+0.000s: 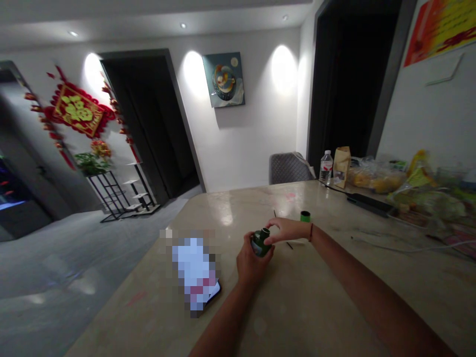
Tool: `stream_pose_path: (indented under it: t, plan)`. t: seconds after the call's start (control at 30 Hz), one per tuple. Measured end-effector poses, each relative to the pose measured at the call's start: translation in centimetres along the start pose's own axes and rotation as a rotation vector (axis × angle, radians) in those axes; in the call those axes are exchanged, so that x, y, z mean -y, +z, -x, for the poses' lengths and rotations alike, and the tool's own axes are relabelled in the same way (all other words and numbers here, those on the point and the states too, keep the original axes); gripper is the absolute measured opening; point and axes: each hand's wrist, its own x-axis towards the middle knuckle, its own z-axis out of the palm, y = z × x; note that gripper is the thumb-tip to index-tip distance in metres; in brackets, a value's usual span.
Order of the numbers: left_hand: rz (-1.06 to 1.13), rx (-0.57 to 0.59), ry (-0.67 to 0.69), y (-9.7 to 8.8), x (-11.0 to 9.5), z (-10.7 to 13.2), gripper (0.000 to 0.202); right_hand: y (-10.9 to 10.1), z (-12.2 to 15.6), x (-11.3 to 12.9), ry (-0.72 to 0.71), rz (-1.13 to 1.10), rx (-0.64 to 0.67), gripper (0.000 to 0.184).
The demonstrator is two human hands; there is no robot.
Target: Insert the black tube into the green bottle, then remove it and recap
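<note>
A small dark green bottle (261, 243) with an uncovered, pale-rimmed mouth stands over the stone-topped table, slightly tilted. Wrapped around its body are the fingers of my left hand (251, 260). My right hand (284, 230) reaches in from the right, thumb and fingers apart in a curve beside the bottle's neck. Its thumb looks to touch the bottle's shoulder; nothing shows between the fingers. Behind my right wrist a green and black cap (305, 216) sits on the table. A thin dark stick (289, 245) lies partly hidden under my right hand.
A phone (197, 277) with a blurred screen lies left of my left forearm. At the table's far right are a water bottle (326, 167), a paper bag (341, 167), a black slab-like device (372, 204), a white cable (405, 249) and bagged food (427, 198). A grey chair (290, 168) stands beyond.
</note>
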Motion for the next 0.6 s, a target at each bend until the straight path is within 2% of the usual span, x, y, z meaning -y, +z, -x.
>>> stream_pose_path:
  t: [0.13,0.37,0.6]
  plan:
    - [0.025,0.000,-0.002,0.0,0.0,0.0,0.055,1.2,-0.5,0.2,-0.013,-0.016,-0.017,0.051]
    - [0.045,-0.009,-0.021,0.2,0.2,-0.2,0.058,1.7,-0.7,0.6,-0.050,-0.040,-0.080,0.043]
    - [0.091,0.037,0.052,0.6,0.7,-0.5,0.062,2.0,-0.9,0.1,-0.100,-0.049,-0.151,0.041]
